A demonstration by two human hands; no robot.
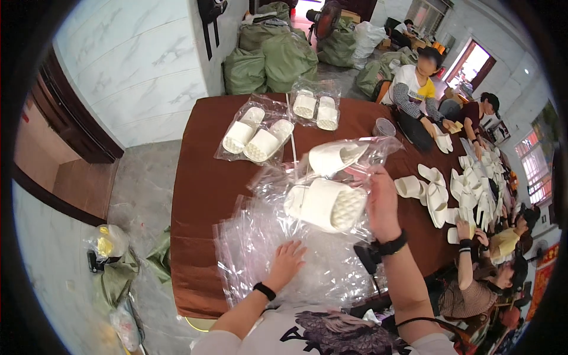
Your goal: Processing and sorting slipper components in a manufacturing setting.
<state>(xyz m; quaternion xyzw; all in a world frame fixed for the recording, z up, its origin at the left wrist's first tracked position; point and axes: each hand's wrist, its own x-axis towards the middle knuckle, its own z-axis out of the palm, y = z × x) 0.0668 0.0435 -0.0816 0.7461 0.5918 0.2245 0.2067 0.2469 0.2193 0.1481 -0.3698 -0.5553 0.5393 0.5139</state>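
Observation:
A pair of white slippers [332, 204] sits inside a clear plastic bag [384, 149] in front of me, above the near part of the table. At the bag's right edge, my right hand [383, 200] is closed on the plastic beside the slippers. My left hand [287, 260] lies with fingers apart on a spread stack of clear plastic bags [245, 251], and it holds nothing. Two more bagged slipper pairs rest farther back: one pair [258, 135] at the left and another pair [316, 109] near the far edge.
Loose white slippers [438, 204] pile along the right of the brown-covered table [198, 177]. Beside them a co-worker [417, 89] handles a slipper, and more people sit farther right. A round clear tub [384, 127] stands near the far right corner. Green sacks [289, 59] stand behind.

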